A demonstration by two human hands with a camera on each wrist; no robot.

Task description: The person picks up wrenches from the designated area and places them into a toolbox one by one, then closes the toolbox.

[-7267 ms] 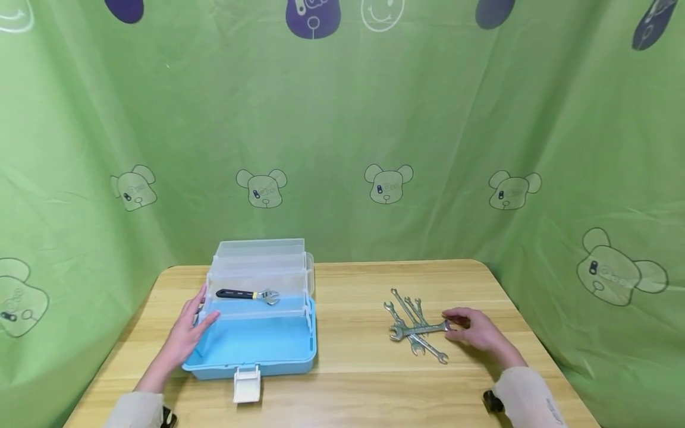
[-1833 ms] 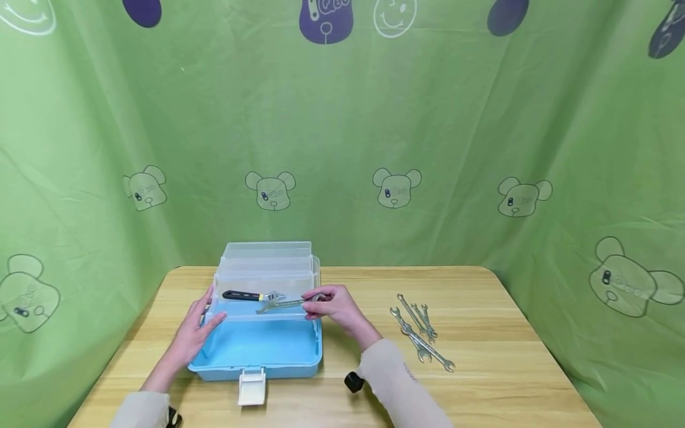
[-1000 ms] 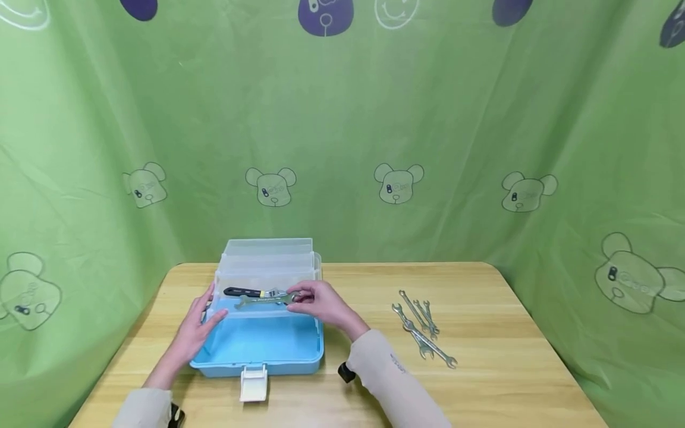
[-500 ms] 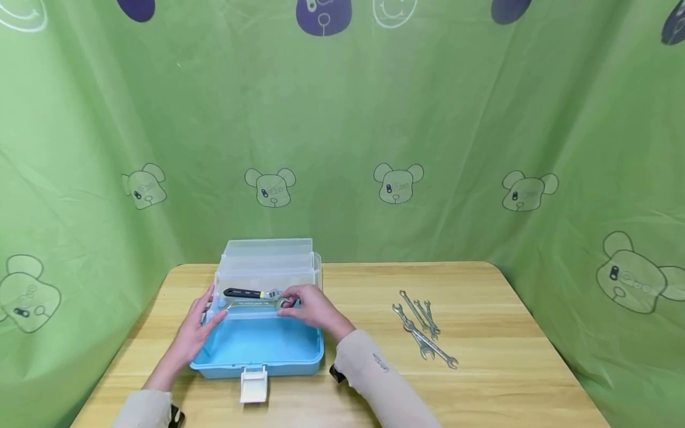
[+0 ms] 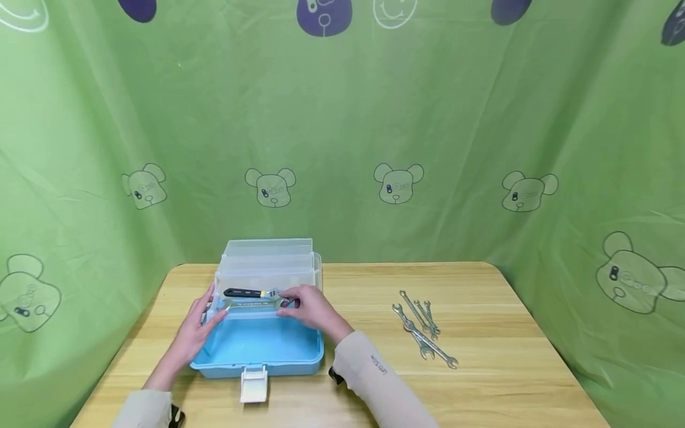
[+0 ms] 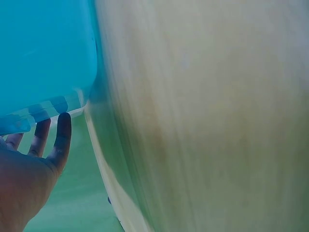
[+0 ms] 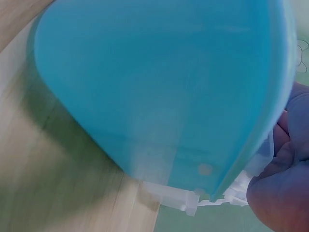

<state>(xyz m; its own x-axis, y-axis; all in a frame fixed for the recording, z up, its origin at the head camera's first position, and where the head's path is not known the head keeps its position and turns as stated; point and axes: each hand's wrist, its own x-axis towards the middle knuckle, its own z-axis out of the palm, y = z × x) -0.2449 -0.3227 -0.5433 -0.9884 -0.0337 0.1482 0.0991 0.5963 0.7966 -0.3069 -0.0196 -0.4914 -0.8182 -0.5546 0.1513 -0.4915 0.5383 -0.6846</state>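
Observation:
In the head view my right hand (image 5: 312,309) pinches the right end of a silver open-end wrench (image 5: 251,304) at the lower clear tray of the blue toolbox (image 5: 257,370). Just behind it lies an adjustable wrench (image 5: 243,292) with a black handle. My left hand (image 5: 192,333) rests against the tray's left side, thumb at its front edge. In the left wrist view the fingertips (image 6: 64,118) touch the clear side with fingers fairly straight. The right wrist view shows the box side (image 7: 154,87) hiding the wrench, with part of my right hand (image 7: 289,169) beyond.
Several silver wrenches (image 5: 423,333) lie loosely grouped on the wooden table (image 5: 364,398) to the right. The toolbox stands open, its white latch (image 5: 254,386) hanging at the front and clear upper trays (image 5: 267,261) raised behind. A green curtain (image 5: 332,119) surrounds the table.
My right hand has brought the open-end wrench from the pile on the right to the tray, then shifted left and lowered it beside the adjustable wrench. The left hand stays at the tray.

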